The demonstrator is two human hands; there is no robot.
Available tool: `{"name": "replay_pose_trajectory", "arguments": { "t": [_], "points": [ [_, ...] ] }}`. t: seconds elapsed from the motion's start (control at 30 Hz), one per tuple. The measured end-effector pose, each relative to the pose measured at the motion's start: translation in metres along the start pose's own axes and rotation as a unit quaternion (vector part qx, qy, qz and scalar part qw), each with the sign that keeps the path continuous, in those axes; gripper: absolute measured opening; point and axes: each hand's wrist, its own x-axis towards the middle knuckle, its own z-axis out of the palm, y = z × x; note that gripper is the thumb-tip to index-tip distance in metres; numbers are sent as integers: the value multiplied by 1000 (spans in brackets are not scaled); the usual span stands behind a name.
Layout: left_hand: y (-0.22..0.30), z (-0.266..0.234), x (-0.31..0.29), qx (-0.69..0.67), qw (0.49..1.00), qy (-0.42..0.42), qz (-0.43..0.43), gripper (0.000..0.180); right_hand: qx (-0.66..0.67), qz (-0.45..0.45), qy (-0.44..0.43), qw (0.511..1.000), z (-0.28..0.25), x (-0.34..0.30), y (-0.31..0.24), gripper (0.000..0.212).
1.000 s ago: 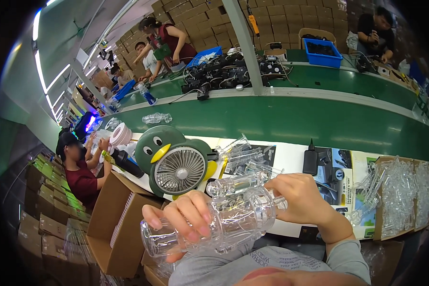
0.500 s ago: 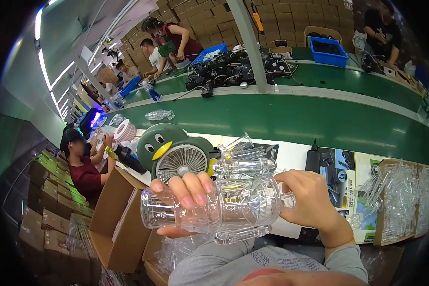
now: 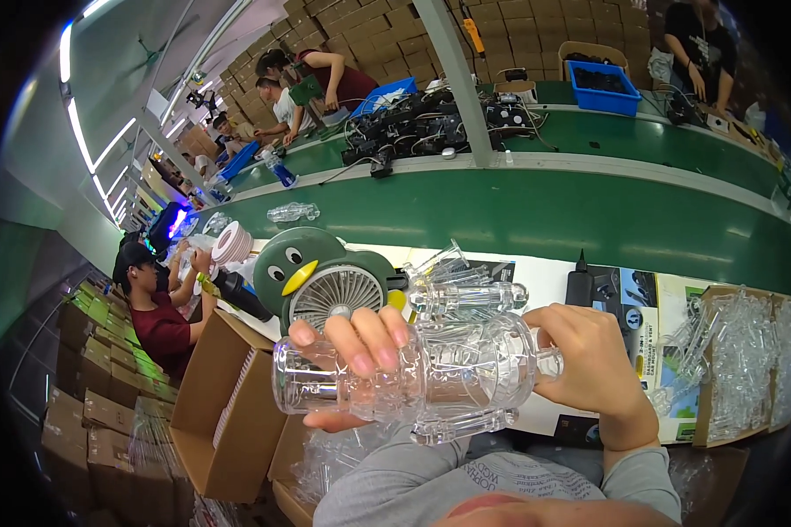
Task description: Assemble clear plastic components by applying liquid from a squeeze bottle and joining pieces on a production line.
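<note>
Bottle (image 3: 476,367) was clasped by left hand (image 3: 366,347), its end pinched by right hand (image 3: 591,356). Seemingly light, stiff, slippery, it was best held mid-body.

Green-topped workbench (image 3: 536,206), its near side covered by flat white and printed sheets (image 3: 541,281).
Near the left end, a round pinkish-white roll (image 3: 232,243) is seen; a single clear plastic piece (image 3: 293,212) is laid farther in from the near edge. Along the near edge are set a green penguin-shaped fan with a round grey grille (image 3: 325,250), a pile of loose clear plastic parts (image 3: 449,265), a black bottle with a pointed nozzle (image 3: 579,287) and, toward the right corner, a brown cardboard tray (image 3: 705,400) filled with clear plastic pieces (image 3: 736,364).
</note>
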Motion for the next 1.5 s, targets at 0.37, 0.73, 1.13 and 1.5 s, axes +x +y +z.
{"name": "replay_pose_trajectory", "arguments": {
  "t": [0.37,0.73,1.13,1.5],
  "points": [
    [5,-4,2,-6,1000,1,-12,68,20,-8,-6,1000,7,1,1,40],
    [9,-8,4,-6,999,-16,-34,66,24,-7,-18,1000,9,1,2,41],
    [9,-12,6,-22,998,-28,-45,64,3,-6,-37,999,10,-1,4,41],
    [11,-9,6,-17,999,-25,-41,64,12,-7,-35,999,8,-2,2,41]
  ]
}}
